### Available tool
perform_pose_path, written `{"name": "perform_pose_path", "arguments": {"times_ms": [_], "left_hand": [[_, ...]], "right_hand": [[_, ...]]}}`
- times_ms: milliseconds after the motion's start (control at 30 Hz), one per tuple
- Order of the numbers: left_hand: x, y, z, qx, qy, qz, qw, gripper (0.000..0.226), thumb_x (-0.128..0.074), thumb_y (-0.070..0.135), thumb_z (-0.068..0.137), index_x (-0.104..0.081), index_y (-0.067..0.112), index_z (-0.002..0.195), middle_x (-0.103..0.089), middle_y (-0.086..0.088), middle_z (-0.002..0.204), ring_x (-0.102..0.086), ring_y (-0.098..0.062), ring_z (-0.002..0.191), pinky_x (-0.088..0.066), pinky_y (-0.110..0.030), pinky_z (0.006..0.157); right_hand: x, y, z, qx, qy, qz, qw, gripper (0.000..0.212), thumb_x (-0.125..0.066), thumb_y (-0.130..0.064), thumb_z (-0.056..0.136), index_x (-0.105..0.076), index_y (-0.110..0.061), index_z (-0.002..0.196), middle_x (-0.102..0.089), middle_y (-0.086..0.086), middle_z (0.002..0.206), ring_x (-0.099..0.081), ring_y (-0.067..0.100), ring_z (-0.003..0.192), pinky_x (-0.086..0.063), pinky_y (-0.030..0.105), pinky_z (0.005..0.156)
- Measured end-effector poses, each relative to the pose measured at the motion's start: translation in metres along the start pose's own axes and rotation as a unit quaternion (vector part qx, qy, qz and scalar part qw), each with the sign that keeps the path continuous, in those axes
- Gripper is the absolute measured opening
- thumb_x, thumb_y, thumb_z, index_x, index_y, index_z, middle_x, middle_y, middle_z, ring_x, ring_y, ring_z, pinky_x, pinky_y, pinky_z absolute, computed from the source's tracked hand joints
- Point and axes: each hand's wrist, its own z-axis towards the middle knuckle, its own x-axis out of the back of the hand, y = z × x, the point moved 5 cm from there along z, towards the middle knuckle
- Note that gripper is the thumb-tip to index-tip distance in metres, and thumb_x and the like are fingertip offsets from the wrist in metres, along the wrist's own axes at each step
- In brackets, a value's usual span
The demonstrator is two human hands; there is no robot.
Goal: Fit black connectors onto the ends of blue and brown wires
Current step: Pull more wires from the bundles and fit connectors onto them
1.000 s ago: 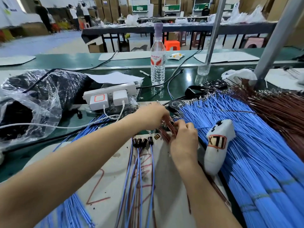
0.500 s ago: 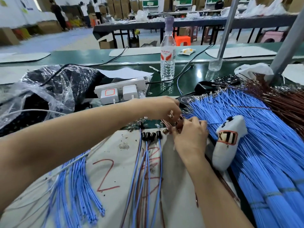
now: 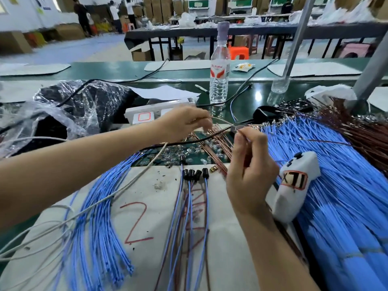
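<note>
Pinches one thin wire [image 3: 239, 132] by its tip in the curled right grip [image 3: 249, 171]. Curls the left grip [image 3: 184, 122] just beside, hold unclear. Hangs over loose brown wires [image 3: 216, 143] on the worktop [image 3: 247, 97], beyond the fitted black connectors [image 3: 193, 174]. Could snag neighbouring strands, bend the terminal, or seat a connector crooked if misaligned.

Just one cam, head-worn wide-angle: looks forward and down over the green workbench [image 3: 247, 101], left hand [image 3: 184, 122] and right hand [image 3: 249, 171] close up mid-frame.
</note>
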Motion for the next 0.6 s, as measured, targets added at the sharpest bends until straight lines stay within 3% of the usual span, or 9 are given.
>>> {"name": "perform_pose_path", "arguments": {"times_ms": [100,167,300,367,433,500,600], "left_hand": [[0.034,-0.005,-0.009,0.015,0.141,-0.031,0.989,0.021,-0.053,0.013,0.096,-0.069,0.007,0.109,-0.068,0.000,0.097,-0.062,-0.021,0.092,-0.049,-0.039,0.085],[0.063,-0.008,-0.011,0.028,0.242,-0.031,0.969,0.023,-0.053,0.012,0.096,-0.067,0.010,0.115,-0.063,0.004,0.101,-0.058,-0.016,0.094,-0.049,-0.040,0.087],[0.103,-0.027,-0.015,0.085,0.365,-0.006,0.927,0.030,-0.053,0.016,0.097,-0.059,0.016,0.127,-0.062,-0.006,0.112,-0.056,-0.014,0.099,-0.048,-0.028,0.091],[0.106,-0.033,-0.020,0.111,0.384,-0.031,0.916,0.031,-0.054,0.014,0.097,-0.057,0.019,0.128,-0.058,0.005,0.106,-0.053,0.008,0.091,-0.044,-0.011,0.086],[0.101,-0.030,-0.031,0.123,0.376,-0.069,0.916,0.033,-0.055,0.011,0.096,-0.057,0.019,0.128,-0.053,0.012,0.104,-0.051,0.017,0.088,-0.041,-0.003,0.086],[0.088,-0.019,-0.046,0.123,0.344,-0.096,0.926,0.037,-0.056,0.008,0.095,-0.056,0.021,0.130,-0.053,0.006,0.115,-0.054,0.010,0.095,-0.043,-0.005,0.090],[0.053,0.004,-0.077,0.118,0.278,-0.154,0.941,0.049,-0.056,-0.002,0.092,-0.052,0.032,0.127,-0.055,-0.001,0.126,-0.058,-0.004,0.107,-0.045,-0.014,0.095]], "right_hand": [[-0.013,0.000,-0.006,0.002,-0.069,-0.002,0.998,0.023,-0.048,-0.016,0.096,-0.064,-0.002,0.087,-0.043,-0.013,0.064,-0.036,0.002,0.049,-0.024,0.011,0.049],[-0.021,0.003,-0.009,-0.001,-0.115,-0.036,0.993,0.028,-0.047,-0.021,0.096,-0.068,-0.004,0.088,-0.049,-0.010,0.060,-0.039,0.007,0.051,-0.026,0.015,0.051],[-0.028,0.008,-0.017,-0.013,-0.180,-0.119,0.976,0.027,-0.053,-0.025,0.096,-0.069,-0.007,0.081,-0.062,0.005,0.061,-0.049,0.023,0.065,-0.038,0.027,0.055],[-0.027,0.017,-0.018,-0.058,-0.199,-0.186,0.960,0.027,-0.054,-0.026,0.096,-0.066,-0.011,0.077,-0.063,0.005,0.063,-0.055,0.028,0.068,-0.034,0.027,0.053],[-0.028,0.029,-0.020,-0.132,-0.229,-0.173,0.949,0.030,-0.045,-0.032,0.100,-0.065,-0.014,0.087,-0.065,0.004,0.066,-0.061,0.026,0.065,-0.038,0.029,0.050],[-0.028,0.037,-0.020,-0.217,-0.215,-0.073,0.949,0.030,-0.043,-0.034,0.101,-0.066,-0.016,0.094,-0.064,0.001,0.060,-0.062,0.017,0.054,-0.049,0.032,0.051],[-0.025,0.048,-0.022,-0.361,-0.138,0.072,0.920,0.023,-0.045,-0.029,0.100,-0.063,-0.024,0.087,-0.063,-0.001,0.055,-0.057,0.010,0.045,-0.050,0.028,0.048]]}}
